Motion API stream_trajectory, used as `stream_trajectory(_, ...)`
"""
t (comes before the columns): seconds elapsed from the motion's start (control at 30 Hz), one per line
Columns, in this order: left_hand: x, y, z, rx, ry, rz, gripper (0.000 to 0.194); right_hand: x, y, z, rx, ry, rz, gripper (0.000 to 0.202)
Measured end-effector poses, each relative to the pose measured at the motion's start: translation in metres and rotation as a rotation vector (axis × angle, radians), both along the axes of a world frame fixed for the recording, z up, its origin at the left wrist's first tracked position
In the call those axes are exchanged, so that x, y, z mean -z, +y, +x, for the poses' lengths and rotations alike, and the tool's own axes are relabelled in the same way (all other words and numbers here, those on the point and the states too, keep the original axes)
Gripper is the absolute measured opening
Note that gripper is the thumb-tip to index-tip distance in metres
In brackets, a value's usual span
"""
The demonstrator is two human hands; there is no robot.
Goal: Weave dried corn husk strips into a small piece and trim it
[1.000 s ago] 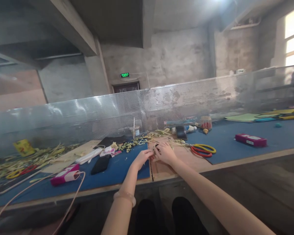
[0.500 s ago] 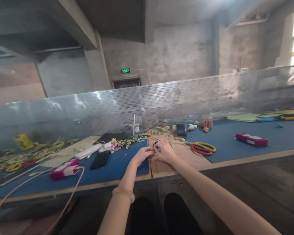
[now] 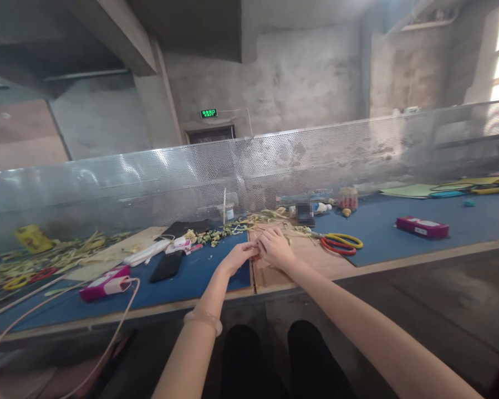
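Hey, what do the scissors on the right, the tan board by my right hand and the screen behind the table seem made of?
Scissor handles: probably smooth plastic, judging by their even, bright red and yellow.
Board: likely bare wood or plywood, from its pale, matte face.
Screen: apparently metal with a silvery finish, given its glints and rows of small holes.

Right of the right hand, scissors showed one red handle, one yellow; farther right, box was magenta, white-labelled. Left of the left hand, worktop was blue. Beyond both, screen was silver-grey, dotted with holes.
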State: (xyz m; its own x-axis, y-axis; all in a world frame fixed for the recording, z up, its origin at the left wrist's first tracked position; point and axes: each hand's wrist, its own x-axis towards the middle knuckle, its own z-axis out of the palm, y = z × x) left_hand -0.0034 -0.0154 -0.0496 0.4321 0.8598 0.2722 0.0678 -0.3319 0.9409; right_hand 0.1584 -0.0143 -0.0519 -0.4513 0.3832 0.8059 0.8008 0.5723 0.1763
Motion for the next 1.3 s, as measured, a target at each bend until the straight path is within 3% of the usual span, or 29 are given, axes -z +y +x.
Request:
stream_trajectory(0.2, -0.0008, 0.0046, -0.0038, -0.036, -0.07, -0.08, 0.022, 0.001, -0.0008, 0.0066, 0.078, 0.162, -0.077, 0.023)
stream_trajectory(0.5, -0.0003, 0.0035, -0.0017, -0.074, -0.096, -0.066, 0.021, 0.0037, 0.0001, 0.0045, -0.044, 0.098, -0.116, 0.015)
stream_trajectory(0.93, 0.0, 0.0055, -0.0012, -0.031, -0.174, -0.086, 0.015, 0.0022, -0.0007, 0.0032, 0.047, 0.143, 0.002, 0.009)
stream_trajectory(1.17, -0.0014, 0.0029, -0.0047, -0.147, -0.307, -0.207, 0.013, 0.0011, -0.0022, 0.0059, 0.052, 0.216, 0.085, 0.024)
stream_trajectory(1.3, -0.0018, 0.003, -0.0057, -0.181, -0.379, -0.247, 0.014, 0.0015, -0.0028, 0.0041, 0.012, 0.066, 0.05, 0.025)
